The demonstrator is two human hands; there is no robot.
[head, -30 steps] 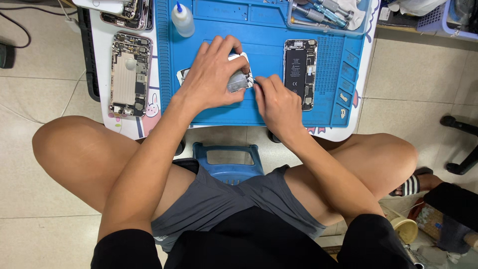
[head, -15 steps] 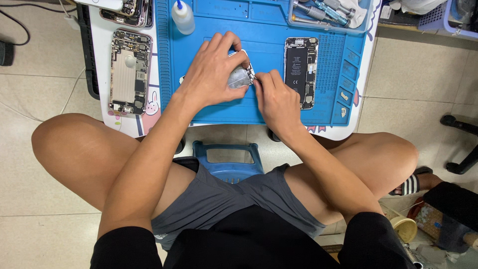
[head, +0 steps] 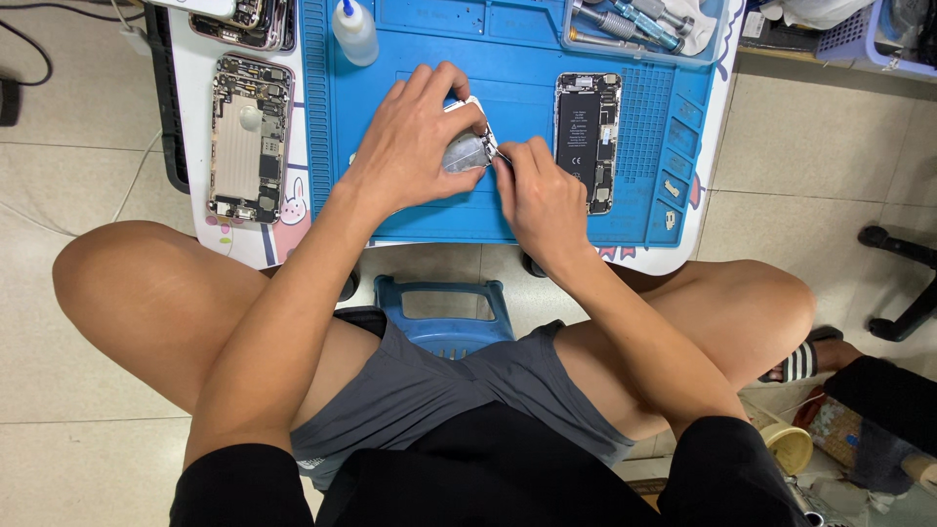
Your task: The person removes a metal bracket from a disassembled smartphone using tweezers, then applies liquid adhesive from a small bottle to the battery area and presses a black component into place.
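Tiled floor, small white table (head: pixel 226 246) topped by a blue mat (head: pixel 429 220). At mat centre, a small silvery part (head: pixel 465 153), pinned under the left hand (head: pixel 415 146), fingers closed over it. Right hand (head: pixel 540 195) pinched shut on a thin tool, tip touching the part. Likely light, thin, easily bent and slippery; best held by the edges. Just right, an opened phone (head: pixel 588 137); left, off the mat, another gutted phone (head: pixel 249 137). Behind, a squeeze bottle (head: pixel 354 34) and a tray of screwdrivers (head: pixel 634 24), crowding any reach forward.
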